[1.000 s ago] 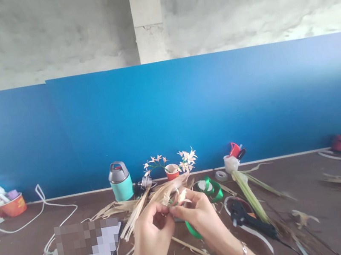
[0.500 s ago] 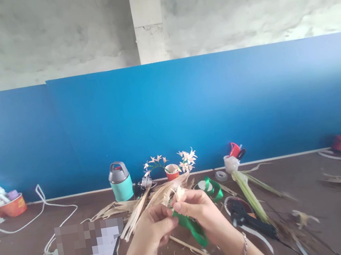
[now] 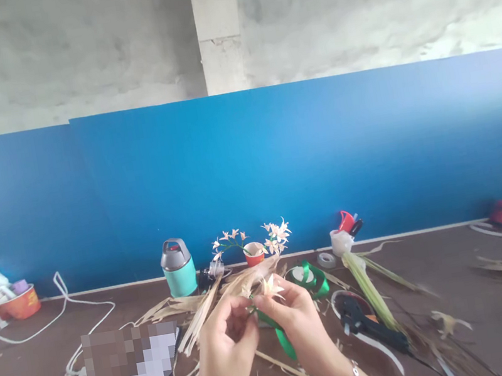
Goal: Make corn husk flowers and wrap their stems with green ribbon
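Observation:
Both hands meet over the front middle of the brown table. My right hand [image 3: 295, 317] is closed, its thumb and fingers pinching the base of a pale cream flower [image 3: 271, 288]. Green ribbon [image 3: 281, 335] hangs below its fingers. My left hand [image 3: 233, 330] touches it from the left, thumb and fingertips pressed together at the flower's thin stem. A second small pale bloom [image 3: 247, 291] shows just above the left fingertips. The exact grip point is partly hidden by the fingers.
Behind the hands lie dried husk strips [image 3: 204, 316], a red cup [image 3: 254, 253] by flower sprays and a teal flask [image 3: 179, 272]. To the right are a green ribbon roll [image 3: 303, 274], a black glue gun [image 3: 373, 327] and green husks [image 3: 369, 290]. A white cable [image 3: 69, 350] lies left.
Both hands have turned and shifted slightly. The flower in the right hand now faces up more openly, and less of the green ribbon shows below the fingers.

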Tool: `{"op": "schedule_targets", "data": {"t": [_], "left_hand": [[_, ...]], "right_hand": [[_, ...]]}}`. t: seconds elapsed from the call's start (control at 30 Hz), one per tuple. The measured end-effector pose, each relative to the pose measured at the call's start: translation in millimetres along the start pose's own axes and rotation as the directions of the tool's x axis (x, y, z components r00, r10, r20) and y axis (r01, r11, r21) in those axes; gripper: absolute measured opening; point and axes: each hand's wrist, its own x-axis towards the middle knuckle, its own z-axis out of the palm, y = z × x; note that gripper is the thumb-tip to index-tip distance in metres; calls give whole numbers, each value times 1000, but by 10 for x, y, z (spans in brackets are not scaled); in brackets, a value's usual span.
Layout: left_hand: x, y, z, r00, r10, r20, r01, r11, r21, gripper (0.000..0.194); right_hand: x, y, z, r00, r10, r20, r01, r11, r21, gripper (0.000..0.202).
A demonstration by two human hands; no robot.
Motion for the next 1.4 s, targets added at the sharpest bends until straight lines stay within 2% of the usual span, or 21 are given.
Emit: {"op": "schedule_targets", "data": {"t": [0.13, 0.2, 0.27, 0.37, 0.43, 0.57, 0.63, 0.77, 0.87, 0.97, 1.13, 1.23, 1.3, 1.4], "left_hand": [[-6, -7, -14, 999, 40, -12, -39, 998, 53, 4], [5, 3, -15, 1000, 4, -26, -3, 1000, 16, 3], [16, 41, -9, 992, -129, -8, 128, 990, -56, 2], [20, 122, 8, 935, -348, 66, 354, 923, -152, 5], [18, 153, 20, 920, -382, 86, 392, 891, -228, 7], [32, 114, 31, 932, -348, 102, 362, 867, -342, 8], [47, 63, 26, 938, -315, 143, 346, 866, -361, 9], [56, -22, 15, 942, -247, 229, 316, 880, -354, 22], [34, -33, 22, 969, -183, 164, 222, 939, -262, 21], [5, -23, 28, 994, -72, 77, 78, 994, -72, 17], [-23, -50, 16, 998, 56, 9, -57, 990, 132, 12], [-26, -70, 4, 998, 70, 3, -69, 983, 169, 15], [-13, -73, -3, 999, 38, 24, -41, 988, 151, 17], [40, -60, -9, 991, -106, 86, 106, 994, 4, 22]], "right_hand": [[6, -1, 2, 1000, -14, -1, 14, 999, -35, 21], [10, 1, 4, 1000, -22, 10, 23, 999, -43, 23], [11, 9, 5, 1000, -23, 22, 23, 999, -37, 26], [8, 34, 9, 1000, 15, 27, -15, 1000, -14, 30], [7, 52, 13, 997, 64, 32, -64, 998, -3, 29], [16, 75, -1, 998, 59, 6, -59, 998, -20, 29], [26, 75, -21, 999, 41, -12, -41, 999, -36, 28], [31, 57, -51, 999, 19, -36, -21, 998, -63, 26], [21, 46, -50, 999, 15, -29, -17, 998, -63, 26], [15, 60, -51, 999, -26, -30, 22, 992, -122, 21], [16, 119, -63, 997, -74, -26, 68, 979, -193, 21], [13, 116, -52, 999, -40, -35, 34, 987, -157, 24], [15, 85, -42, 999, -9, -44, 3, 991, -134, 27], [34, 15, -56, 996, 84, 22, -81, 991, -103, 24]]}}
